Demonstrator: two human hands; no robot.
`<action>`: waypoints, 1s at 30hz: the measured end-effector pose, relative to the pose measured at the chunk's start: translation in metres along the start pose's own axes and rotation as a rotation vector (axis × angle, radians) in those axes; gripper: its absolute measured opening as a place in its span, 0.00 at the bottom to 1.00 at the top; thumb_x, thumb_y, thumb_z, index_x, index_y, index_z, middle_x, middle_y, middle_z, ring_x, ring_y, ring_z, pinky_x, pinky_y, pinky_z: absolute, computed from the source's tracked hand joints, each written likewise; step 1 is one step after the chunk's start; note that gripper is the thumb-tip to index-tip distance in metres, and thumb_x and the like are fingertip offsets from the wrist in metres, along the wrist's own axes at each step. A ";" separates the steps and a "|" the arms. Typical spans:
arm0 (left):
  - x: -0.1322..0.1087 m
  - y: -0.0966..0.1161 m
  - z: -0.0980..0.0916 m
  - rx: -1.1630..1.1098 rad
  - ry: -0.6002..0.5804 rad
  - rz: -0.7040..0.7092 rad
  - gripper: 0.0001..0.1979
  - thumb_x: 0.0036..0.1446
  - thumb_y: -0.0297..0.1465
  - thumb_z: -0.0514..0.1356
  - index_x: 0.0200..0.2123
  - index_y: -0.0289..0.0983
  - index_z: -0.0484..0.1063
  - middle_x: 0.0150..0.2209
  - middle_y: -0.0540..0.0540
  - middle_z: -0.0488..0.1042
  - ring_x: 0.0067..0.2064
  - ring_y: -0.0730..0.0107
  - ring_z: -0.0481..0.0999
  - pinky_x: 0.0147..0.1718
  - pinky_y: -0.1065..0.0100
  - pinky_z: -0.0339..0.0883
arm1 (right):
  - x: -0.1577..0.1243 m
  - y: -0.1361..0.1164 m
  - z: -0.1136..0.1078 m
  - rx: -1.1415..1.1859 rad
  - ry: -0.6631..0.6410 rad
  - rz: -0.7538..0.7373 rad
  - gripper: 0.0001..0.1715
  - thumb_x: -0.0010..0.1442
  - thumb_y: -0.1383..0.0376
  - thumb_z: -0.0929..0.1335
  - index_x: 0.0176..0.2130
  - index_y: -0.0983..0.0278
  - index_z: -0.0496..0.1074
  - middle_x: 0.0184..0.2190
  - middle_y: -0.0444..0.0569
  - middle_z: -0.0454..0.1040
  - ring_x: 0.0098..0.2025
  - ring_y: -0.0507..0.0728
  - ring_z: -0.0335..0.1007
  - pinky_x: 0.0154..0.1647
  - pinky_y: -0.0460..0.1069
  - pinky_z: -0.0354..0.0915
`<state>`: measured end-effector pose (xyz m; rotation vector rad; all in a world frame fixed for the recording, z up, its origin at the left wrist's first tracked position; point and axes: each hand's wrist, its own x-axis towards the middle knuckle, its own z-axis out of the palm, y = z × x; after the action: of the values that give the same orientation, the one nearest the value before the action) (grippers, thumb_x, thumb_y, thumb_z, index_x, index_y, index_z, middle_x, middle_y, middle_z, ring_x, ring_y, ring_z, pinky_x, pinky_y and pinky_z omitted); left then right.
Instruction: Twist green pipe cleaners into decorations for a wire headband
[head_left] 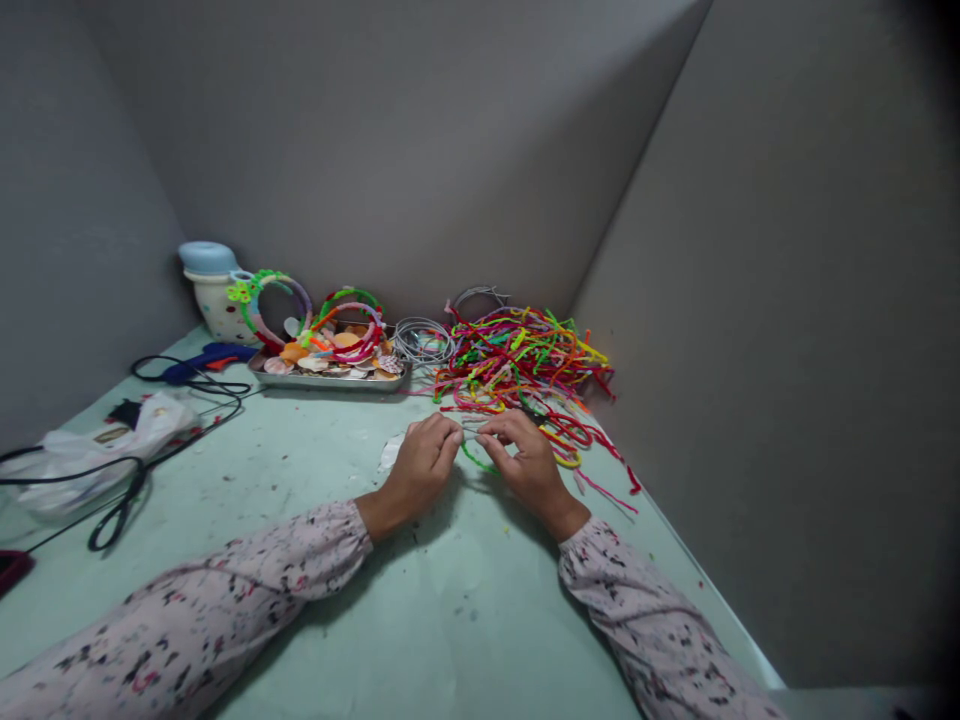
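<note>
Both my hands are raised a little over the middle of the table, fingertips almost meeting. A short piece of thin grey wire (470, 430) spans the gap between them. My left hand (426, 462) pinches one end of it, and my right hand (529, 468) has thumb and forefinger closed on the other. Just below the wire, a green pipe cleaner (477, 459) curves between the hands; whether it is joined to the wire I cannot tell. Beyond my right hand spreads a tangled heap of colourful pipe cleaners (517, 350).
A metal tray (330, 382) of seashells bears wrapped headbands (360, 312). Coiled grey wire (424, 341) lies beside it. Behind stands a spotted container (217, 305) with a blue lid. A blue tool (202, 362), black cord (124, 515) and plastic bag (67, 460) occupy the left.
</note>
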<state>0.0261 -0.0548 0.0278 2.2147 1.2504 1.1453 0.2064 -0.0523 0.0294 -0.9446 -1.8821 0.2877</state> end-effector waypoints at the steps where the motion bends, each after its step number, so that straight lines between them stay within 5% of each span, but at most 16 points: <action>1: 0.000 0.000 0.000 0.003 -0.002 0.001 0.14 0.67 0.34 0.46 0.32 0.38 0.65 0.32 0.48 0.69 0.38 0.65 0.69 0.41 0.61 0.59 | 0.000 0.000 0.000 0.001 -0.002 0.000 0.05 0.62 0.64 0.67 0.36 0.60 0.74 0.35 0.49 0.74 0.40 0.57 0.70 0.41 0.52 0.67; 10: -0.001 0.001 -0.001 -0.041 0.005 0.010 0.13 0.67 0.33 0.45 0.33 0.38 0.65 0.33 0.48 0.69 0.39 0.66 0.68 0.43 0.62 0.59 | 0.001 -0.001 0.000 0.015 -0.006 0.014 0.04 0.62 0.64 0.68 0.36 0.61 0.74 0.34 0.48 0.74 0.39 0.56 0.69 0.41 0.51 0.66; 17: -0.002 0.001 -0.001 -0.008 0.065 0.041 0.08 0.56 0.23 0.53 0.38 0.38 0.67 0.38 0.46 0.71 0.42 0.64 0.69 0.45 0.61 0.60 | 0.002 0.000 -0.002 0.026 0.002 0.067 0.06 0.63 0.63 0.67 0.36 0.60 0.74 0.34 0.48 0.73 0.38 0.56 0.70 0.38 0.51 0.66; 30: -0.001 -0.004 0.002 -0.020 0.176 0.082 0.07 0.58 0.24 0.57 0.40 0.38 0.70 0.39 0.46 0.74 0.44 0.64 0.72 0.46 0.61 0.63 | 0.001 -0.001 0.001 0.047 -0.003 0.101 0.05 0.62 0.63 0.67 0.35 0.60 0.74 0.34 0.48 0.73 0.37 0.55 0.70 0.37 0.50 0.66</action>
<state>0.0251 -0.0530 0.0235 2.2085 1.2184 1.4052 0.2052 -0.0517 0.0303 -1.0098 -1.8260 0.3923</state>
